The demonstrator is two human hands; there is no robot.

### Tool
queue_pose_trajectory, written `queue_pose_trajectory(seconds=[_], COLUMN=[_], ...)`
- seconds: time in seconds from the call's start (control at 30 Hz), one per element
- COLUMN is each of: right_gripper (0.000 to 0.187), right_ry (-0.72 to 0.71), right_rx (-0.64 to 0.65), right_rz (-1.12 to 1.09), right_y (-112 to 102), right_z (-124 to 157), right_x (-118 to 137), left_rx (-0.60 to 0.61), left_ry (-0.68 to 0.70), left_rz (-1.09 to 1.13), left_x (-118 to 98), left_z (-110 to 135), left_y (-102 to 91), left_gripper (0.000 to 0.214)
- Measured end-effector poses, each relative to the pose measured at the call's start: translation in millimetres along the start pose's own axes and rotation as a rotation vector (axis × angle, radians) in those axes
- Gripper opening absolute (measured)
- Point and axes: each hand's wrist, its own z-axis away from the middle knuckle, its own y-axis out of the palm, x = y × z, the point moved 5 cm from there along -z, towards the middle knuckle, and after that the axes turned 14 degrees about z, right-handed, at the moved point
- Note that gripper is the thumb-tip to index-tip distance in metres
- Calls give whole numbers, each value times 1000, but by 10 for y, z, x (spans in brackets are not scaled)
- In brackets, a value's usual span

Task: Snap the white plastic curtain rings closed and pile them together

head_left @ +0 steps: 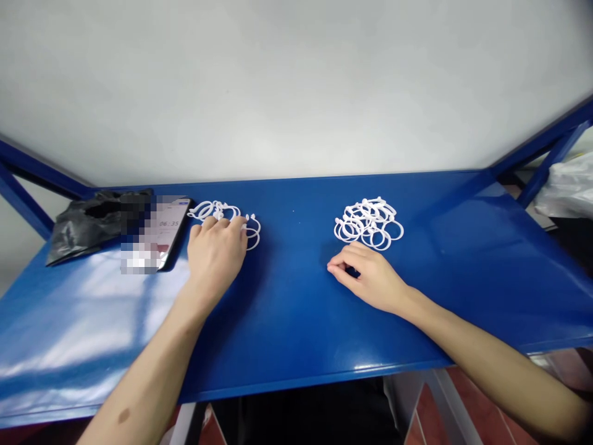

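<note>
Right fingers (345,254) pinch narrow over a blue tabletop (287,296) by a pale wall (296,93), left fingers (237,224) at white rings (218,214), grip unclear.

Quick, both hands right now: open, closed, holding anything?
Left hand: over white rings, fingertips hidden; grip can't be told.
Right hand: loosely closed, nothing visibly held.

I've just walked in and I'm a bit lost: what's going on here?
A person works bare-handed with two piles of white rings on a blue table. The left hand is over the left pile, fingertips hidden. The right hand, apparently empty, is pinched shut just in front of the right pile. A phone lies beside the left pile.
</note>
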Motion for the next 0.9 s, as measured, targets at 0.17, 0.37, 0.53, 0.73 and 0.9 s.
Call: queue_pose_trajectory(seconds=[0.17,0.37,0.53,0.73,0.9], right_gripper=[14,16,16,22,26], right_ry=[-6,-8,-29,-56,-99], right_rx=[-6,12,40,18,-16], right_rz=[3,21,23,-14,-64], right_y=[-3,7,44,53,45], right_z=[-4,-7,11,-5,-16], right_x=[-3,-23,-4,115,149], left_rx=[-48,-24,-200,-299,-62], left_ry=[-7,15,6,351,459], left_rz=[-45,-60,43,598,1062], left_x=[0,10,-18,-451,-842], left_z=[29,33,27,187,343], left_y=[-75,-65,-211,-225,5], left_gripper=[39,38,41,26,21])
